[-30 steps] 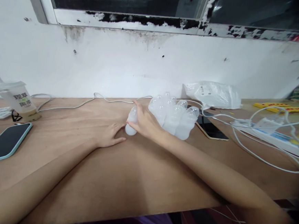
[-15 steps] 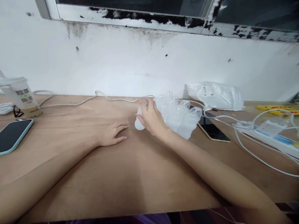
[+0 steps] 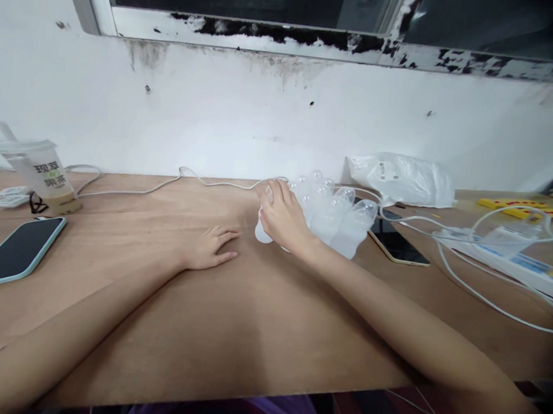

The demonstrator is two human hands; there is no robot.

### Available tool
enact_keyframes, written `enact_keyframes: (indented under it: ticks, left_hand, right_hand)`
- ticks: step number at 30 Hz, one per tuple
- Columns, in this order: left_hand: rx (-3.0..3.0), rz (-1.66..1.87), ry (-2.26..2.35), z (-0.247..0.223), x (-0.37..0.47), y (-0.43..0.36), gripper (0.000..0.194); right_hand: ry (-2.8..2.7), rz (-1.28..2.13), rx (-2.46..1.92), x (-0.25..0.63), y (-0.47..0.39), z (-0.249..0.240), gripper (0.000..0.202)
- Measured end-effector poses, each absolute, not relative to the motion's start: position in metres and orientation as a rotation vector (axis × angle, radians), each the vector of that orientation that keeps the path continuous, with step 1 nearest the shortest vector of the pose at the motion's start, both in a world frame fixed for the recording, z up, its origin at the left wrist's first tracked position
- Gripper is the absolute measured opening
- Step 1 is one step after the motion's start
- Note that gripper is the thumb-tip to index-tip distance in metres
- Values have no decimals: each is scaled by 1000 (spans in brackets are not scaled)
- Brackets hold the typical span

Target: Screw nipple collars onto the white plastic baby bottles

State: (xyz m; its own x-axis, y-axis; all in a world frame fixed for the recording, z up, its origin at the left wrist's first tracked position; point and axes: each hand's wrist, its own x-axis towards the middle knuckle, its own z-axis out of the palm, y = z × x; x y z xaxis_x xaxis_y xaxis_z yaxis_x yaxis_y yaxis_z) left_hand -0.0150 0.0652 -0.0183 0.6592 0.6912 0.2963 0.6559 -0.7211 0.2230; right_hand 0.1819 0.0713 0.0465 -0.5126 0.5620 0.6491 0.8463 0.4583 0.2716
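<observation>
My left hand (image 3: 210, 249) lies flat on the wooden table (image 3: 209, 329), fingers spread, with nothing in it. To its right, my right hand (image 3: 284, 217) is closed around a small frosted white bottle (image 3: 263, 233) that stands at the left end of a group. Only the bottle's lower left part shows clearly; my fingers cover much of its top. Several similar frosted bottles (image 3: 349, 228) with clear domed caps stand close together just right of this hand, which partly hides them.
A drink cup (image 3: 44, 176) and a phone (image 3: 14, 253) are at the left. A white plastic bag (image 3: 403, 179), a second phone (image 3: 398, 242), a power strip (image 3: 516, 254) with looping cables and a yellow object (image 3: 525, 207) occupy the right. A white cable (image 3: 153, 191) runs along the back.
My right thumb has drawn in closer against the bottle, and the fingers cover more of its top. My left hand keeps its place; the whole view has shifted slightly.
</observation>
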Motion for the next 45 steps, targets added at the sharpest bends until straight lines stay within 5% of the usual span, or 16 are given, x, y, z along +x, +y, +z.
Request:
enact_keyframes:
  ticks: [28, 34, 39, 45]
  left_hand:
    - [2796, 490, 1139, -17, -15, 63, 48]
    - [2757, 265, 1261, -18, -20, 63, 66]
    - [2732, 188, 1311, -21, -28, 65, 74]
    - [2735, 245, 1325, -18, -29, 65, 68]
  right_hand:
    - [-2227, -675, -1016, 179, 67, 39, 33]
    - [-2526, -303, -666, 169, 52, 13, 43]
    - [-2721, 186, -892, 162, 57, -20, 58]
    - [-2701, 146, -868, 163, 60, -20, 53]
